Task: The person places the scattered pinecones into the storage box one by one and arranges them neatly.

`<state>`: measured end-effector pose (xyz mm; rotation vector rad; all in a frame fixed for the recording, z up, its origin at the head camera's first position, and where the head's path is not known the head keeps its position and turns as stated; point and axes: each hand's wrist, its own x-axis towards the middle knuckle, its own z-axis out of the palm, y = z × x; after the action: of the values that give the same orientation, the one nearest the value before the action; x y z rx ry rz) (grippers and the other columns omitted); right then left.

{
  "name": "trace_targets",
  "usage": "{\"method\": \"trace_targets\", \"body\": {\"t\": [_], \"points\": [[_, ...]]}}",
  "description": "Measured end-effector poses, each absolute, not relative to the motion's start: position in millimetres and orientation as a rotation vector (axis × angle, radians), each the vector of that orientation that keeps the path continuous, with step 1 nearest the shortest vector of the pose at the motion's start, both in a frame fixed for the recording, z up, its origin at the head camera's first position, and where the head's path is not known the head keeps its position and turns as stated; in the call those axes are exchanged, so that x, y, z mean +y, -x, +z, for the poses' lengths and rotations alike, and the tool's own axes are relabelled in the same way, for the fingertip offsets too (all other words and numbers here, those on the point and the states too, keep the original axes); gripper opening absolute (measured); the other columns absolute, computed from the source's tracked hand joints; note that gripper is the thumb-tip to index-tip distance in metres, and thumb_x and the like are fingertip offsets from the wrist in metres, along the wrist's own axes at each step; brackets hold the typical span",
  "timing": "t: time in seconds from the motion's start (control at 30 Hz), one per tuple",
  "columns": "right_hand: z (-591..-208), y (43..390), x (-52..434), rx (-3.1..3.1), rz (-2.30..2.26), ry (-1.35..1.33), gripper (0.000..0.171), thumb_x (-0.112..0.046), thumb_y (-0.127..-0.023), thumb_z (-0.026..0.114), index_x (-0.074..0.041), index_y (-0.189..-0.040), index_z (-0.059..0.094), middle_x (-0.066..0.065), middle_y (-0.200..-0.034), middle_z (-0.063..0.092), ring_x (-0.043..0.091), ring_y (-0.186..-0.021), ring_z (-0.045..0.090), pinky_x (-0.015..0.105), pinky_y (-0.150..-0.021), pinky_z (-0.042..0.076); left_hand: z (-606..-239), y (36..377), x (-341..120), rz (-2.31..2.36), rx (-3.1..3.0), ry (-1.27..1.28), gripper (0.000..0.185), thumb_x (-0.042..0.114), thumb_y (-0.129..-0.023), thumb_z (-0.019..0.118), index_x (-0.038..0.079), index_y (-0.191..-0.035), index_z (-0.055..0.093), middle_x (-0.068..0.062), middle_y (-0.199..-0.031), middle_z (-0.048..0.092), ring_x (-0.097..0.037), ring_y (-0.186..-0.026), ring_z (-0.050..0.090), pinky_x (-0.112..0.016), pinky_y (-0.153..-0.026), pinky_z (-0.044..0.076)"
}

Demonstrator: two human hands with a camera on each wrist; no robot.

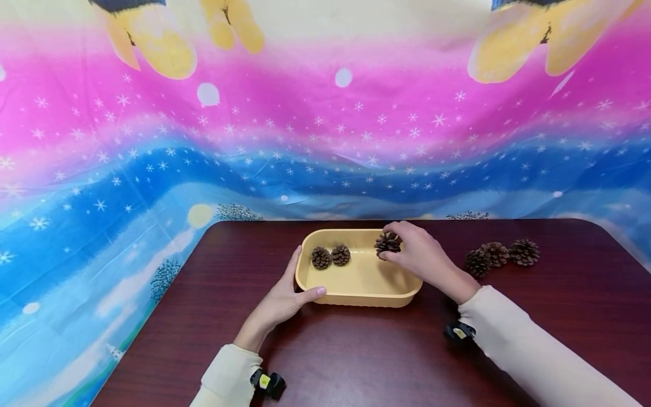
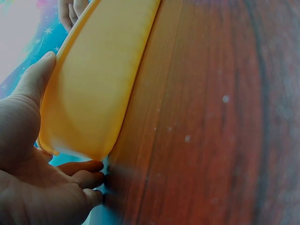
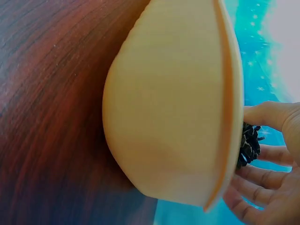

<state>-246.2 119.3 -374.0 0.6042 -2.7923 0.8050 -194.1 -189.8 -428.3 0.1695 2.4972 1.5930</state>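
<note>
A yellow plastic tub (image 1: 366, 282) stands on the table, with two pine cones (image 1: 321, 258) (image 1: 341, 255) side by side in its left end. My left hand (image 1: 281, 299) grips the tub's left end, thumb at the near rim and fingers along the left side. Over the tub's right end, my right hand (image 1: 422, 251) pinches another pine cone (image 1: 388, 243) between thumb and fingers. In the right wrist view, the tub's wall partly hides that pine cone (image 3: 250, 143). The left wrist view shows the left thumb (image 2: 40, 77) against the rim.
Three pine cones (image 1: 524, 252) lie close together on the dark red-brown table (image 1: 356, 356), right of the tub. A printed cloth (image 1: 325, 130) with snowflakes hangs behind the table. Each wrist carries a small black camera (image 1: 268, 384).
</note>
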Motion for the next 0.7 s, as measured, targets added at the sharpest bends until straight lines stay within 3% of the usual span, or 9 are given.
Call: {"method": "trace_targets", "body": {"t": [0.7], "points": [[-397, 265, 94, -2.823, 0.844, -0.595, 0.054, -0.023, -0.090, 0.083, -0.002, -0.136, 0.064, 0.019, -0.127, 0.070, 0.038, -0.115, 0.068, 0.058, -0.095, 0.055, -431, 196, -191, 1.615, 2.493, -0.176, 0.113, 0.034, -0.090, 0.084, 0.031, -0.170, 0.003, -0.011, -0.176, 0.016, -0.034, -0.161, 0.017, -0.060, -0.129, 0.015]]}}
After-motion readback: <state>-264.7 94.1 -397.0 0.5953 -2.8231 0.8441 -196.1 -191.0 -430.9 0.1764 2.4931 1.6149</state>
